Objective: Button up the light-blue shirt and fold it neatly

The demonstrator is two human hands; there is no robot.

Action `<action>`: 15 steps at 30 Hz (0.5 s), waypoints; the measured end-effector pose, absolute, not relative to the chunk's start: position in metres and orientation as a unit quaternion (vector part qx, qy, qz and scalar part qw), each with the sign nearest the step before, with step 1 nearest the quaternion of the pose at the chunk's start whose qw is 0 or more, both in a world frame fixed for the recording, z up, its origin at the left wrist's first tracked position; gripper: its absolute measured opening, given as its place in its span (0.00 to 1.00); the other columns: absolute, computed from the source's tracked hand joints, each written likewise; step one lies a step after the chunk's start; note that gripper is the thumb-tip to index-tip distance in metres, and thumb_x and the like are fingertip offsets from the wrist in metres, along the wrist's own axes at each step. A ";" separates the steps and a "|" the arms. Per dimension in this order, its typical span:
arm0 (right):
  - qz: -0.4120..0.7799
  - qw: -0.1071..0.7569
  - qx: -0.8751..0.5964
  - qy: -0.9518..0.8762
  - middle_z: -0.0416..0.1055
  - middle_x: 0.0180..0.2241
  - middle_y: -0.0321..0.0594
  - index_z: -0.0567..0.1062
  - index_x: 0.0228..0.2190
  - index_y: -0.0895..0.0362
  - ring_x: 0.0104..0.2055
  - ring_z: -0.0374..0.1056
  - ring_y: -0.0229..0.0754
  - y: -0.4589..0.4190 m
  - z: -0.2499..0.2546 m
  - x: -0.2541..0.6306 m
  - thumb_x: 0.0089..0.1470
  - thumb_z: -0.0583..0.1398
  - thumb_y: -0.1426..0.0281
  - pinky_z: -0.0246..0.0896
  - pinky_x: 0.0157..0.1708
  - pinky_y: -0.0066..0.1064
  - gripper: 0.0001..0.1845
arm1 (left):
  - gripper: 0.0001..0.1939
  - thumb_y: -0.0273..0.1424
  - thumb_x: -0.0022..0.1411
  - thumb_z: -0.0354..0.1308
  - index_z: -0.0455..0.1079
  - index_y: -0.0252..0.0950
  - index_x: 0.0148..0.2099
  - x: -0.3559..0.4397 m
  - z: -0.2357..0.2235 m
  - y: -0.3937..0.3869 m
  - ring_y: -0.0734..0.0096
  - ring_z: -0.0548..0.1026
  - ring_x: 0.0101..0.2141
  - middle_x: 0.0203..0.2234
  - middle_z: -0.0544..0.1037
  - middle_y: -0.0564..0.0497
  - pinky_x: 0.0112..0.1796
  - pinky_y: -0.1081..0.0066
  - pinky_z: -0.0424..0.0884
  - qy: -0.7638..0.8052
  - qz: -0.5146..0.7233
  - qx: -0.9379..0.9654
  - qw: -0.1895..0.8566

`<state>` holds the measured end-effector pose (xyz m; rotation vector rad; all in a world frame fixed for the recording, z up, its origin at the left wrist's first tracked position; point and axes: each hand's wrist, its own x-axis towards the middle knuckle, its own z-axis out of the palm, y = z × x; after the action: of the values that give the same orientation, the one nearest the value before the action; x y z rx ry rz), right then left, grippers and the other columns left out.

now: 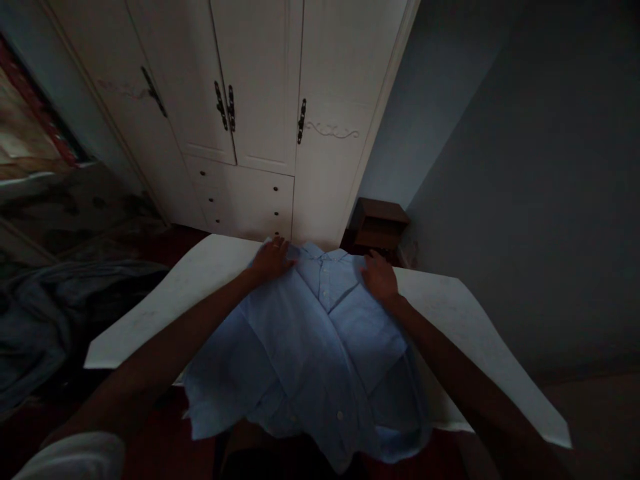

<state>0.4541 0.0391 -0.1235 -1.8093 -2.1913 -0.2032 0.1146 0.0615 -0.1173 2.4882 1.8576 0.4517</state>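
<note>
A light blue button-up shirt [310, 347] lies front side up on a white table [450, 307], its collar at the far edge and its hem hanging over the near edge. My left hand [270, 260] rests on the shirt's left shoulder beside the collar, fingers stretched flat. On the other shoulder lies my right hand [379, 277], fingers laid flat on the cloth. Both sleeves look folded in over the body.
A white wardrobe [260, 100] with dark handles and small drawers stands behind the table. A brown nightstand [377, 227] sits to its right against a grey wall. A bed with dark crumpled bedding [55, 313] is at the left.
</note>
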 end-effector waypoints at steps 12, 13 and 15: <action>-0.018 0.112 -0.575 -0.810 0.50 0.66 0.56 0.60 0.62 0.63 0.68 0.45 0.55 0.013 -0.172 0.452 0.66 0.41 0.53 0.42 0.64 0.50 0.34 | 0.40 0.51 0.66 0.40 0.46 0.28 0.70 0.122 -0.156 0.043 0.54 0.45 0.67 0.68 0.48 0.36 0.64 0.56 0.44 0.527 0.139 0.837 0.047; -0.021 0.117 -0.574 -0.810 0.50 0.66 0.57 0.59 0.62 0.64 0.69 0.44 0.54 0.012 -0.169 0.452 0.66 0.41 0.54 0.42 0.64 0.49 0.34 | 0.40 0.51 0.66 0.39 0.45 0.28 0.70 0.121 -0.152 0.042 0.57 0.47 0.67 0.67 0.49 0.37 0.64 0.59 0.46 0.530 0.170 0.828 0.059; -0.029 0.133 -0.561 -0.816 0.50 0.66 0.55 0.58 0.63 0.64 0.69 0.44 0.52 0.006 -0.160 0.450 0.66 0.41 0.56 0.40 0.65 0.47 0.33 | 0.39 0.50 0.68 0.35 0.44 0.26 0.70 0.117 -0.141 0.037 0.60 0.50 0.67 0.67 0.52 0.37 0.63 0.62 0.48 0.551 0.241 0.796 0.072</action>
<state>0.4501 0.0057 -0.1603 -1.6275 -2.3675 -0.0852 0.1171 0.0366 -0.1405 2.3921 1.6549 0.7249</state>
